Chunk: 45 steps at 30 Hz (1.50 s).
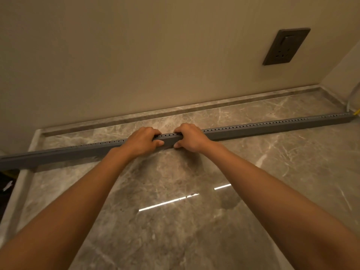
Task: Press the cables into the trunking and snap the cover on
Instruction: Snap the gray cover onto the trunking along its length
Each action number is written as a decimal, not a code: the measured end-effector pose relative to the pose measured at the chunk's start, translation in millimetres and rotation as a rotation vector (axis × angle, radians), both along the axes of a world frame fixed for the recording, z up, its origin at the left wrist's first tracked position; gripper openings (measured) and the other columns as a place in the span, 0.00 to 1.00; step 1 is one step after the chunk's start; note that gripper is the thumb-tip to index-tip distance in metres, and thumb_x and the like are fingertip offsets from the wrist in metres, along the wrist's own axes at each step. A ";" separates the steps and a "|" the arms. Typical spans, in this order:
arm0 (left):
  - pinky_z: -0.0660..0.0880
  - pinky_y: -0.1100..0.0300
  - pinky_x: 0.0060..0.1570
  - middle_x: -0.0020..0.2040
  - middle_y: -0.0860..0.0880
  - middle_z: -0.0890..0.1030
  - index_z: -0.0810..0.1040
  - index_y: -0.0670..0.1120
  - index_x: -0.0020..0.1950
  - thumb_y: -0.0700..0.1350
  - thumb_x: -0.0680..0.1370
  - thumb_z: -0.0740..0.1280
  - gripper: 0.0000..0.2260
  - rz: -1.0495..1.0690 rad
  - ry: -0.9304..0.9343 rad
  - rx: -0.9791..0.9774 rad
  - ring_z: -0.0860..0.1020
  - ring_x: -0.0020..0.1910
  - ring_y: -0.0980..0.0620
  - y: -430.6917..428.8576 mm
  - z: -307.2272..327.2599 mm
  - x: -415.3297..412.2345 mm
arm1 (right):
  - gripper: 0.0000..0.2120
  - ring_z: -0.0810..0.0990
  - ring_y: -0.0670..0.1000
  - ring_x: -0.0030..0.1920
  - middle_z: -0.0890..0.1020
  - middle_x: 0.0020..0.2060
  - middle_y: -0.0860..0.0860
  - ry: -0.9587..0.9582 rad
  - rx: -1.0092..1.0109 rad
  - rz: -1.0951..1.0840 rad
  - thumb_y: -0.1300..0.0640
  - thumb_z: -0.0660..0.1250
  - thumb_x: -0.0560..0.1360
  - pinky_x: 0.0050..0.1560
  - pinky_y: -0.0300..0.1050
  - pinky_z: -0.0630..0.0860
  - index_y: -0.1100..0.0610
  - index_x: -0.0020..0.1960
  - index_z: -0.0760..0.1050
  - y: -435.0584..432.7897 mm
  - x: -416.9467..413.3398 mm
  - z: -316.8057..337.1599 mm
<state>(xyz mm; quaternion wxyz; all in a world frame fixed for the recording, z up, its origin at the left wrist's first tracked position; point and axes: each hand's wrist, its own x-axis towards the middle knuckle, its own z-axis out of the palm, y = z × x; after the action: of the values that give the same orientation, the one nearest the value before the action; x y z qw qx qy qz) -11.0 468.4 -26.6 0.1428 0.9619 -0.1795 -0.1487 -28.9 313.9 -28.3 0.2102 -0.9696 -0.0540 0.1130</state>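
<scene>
A long grey slotted trunking lies across the marble countertop, running from the left edge to the right corner. Its cover sits along the top. My left hand and my right hand grip it side by side near the middle, fingers curled over the far side and thumbs against the near face. A short stretch of trunking shows between the two hands. A yellow cable end pokes out at the right end. Cables inside the trunking are hidden.
A beige wall rises behind the counter, with a dark socket plate at the upper right. A raised marble ledge runs along the wall. The counter's left edge drops off near dark items. A side wall closes the right corner.
</scene>
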 end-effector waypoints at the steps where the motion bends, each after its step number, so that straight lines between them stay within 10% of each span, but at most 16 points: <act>1: 0.73 0.51 0.52 0.56 0.41 0.80 0.77 0.43 0.61 0.46 0.78 0.64 0.13 0.005 -0.005 0.007 0.77 0.54 0.42 -0.2 -0.7 -0.3 | 0.14 0.77 0.58 0.54 0.80 0.53 0.59 -0.017 -0.012 -0.008 0.55 0.71 0.72 0.44 0.43 0.65 0.61 0.54 0.78 2.8 -0.9 -1.4; 11: 0.72 0.53 0.50 0.55 0.44 0.79 0.79 0.43 0.58 0.46 0.77 0.65 0.12 0.037 -0.216 0.067 0.76 0.54 0.43 -10.4 -3.1 -13.4 | 0.15 0.76 0.58 0.55 0.79 0.54 0.57 -0.122 -0.121 0.003 0.54 0.71 0.71 0.49 0.47 0.70 0.62 0.54 0.78 4.6 -3.7 -2.6; 29: 0.64 0.60 0.44 0.53 0.39 0.80 0.80 0.40 0.57 0.43 0.76 0.69 0.12 0.335 -0.047 0.029 0.76 0.52 0.42 40.8 12.4 -26.8 | 0.14 0.79 0.60 0.53 0.81 0.53 0.60 -0.002 0.013 0.183 0.54 0.68 0.74 0.53 0.51 0.74 0.64 0.54 0.77 12.7 4.3 -1.5; 45: 0.72 0.51 0.49 0.54 0.41 0.80 0.78 0.40 0.55 0.43 0.77 0.65 0.11 0.097 -0.268 0.287 0.75 0.53 0.42 45.0 4.1 -40.0 | 0.13 0.76 0.59 0.56 0.79 0.55 0.58 -0.158 -0.010 0.214 0.56 0.63 0.76 0.57 0.51 0.70 0.61 0.58 0.75 55.0 -15.6 -10.4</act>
<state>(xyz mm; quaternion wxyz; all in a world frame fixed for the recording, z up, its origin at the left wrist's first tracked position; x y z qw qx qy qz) -51.0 513.3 -22.5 -0.0136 0.9911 -0.1272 -0.0365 -44.4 368.9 -38.7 0.1874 -0.9652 -0.1730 0.0582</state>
